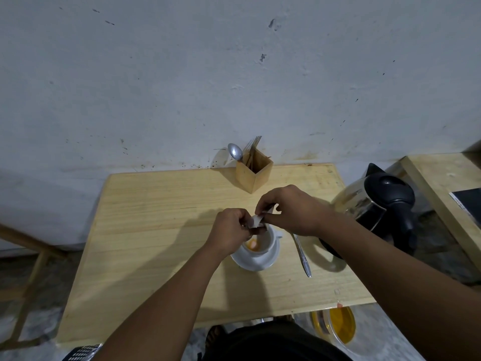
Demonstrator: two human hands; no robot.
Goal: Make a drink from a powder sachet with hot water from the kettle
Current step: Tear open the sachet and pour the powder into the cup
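Both hands hold a small powder sachet (257, 220) just above a white cup (270, 242) that stands on a white saucer (256, 263). My left hand (230, 230) pinches the sachet's lower end, and my right hand (291, 208) grips its upper end. Orange powder lies inside the cup. A metal spoon (303, 256) lies on the table right of the saucer. A glass kettle (377, 207) with a black lid and handle stands at the table's right edge.
A wooden cutlery holder (253, 173) with a spoon and forks stands at the back of the wooden table (156, 230), against the wall. A second wooden surface (442, 183) is at the right. A yellow container (341, 324) sits on the floor below.
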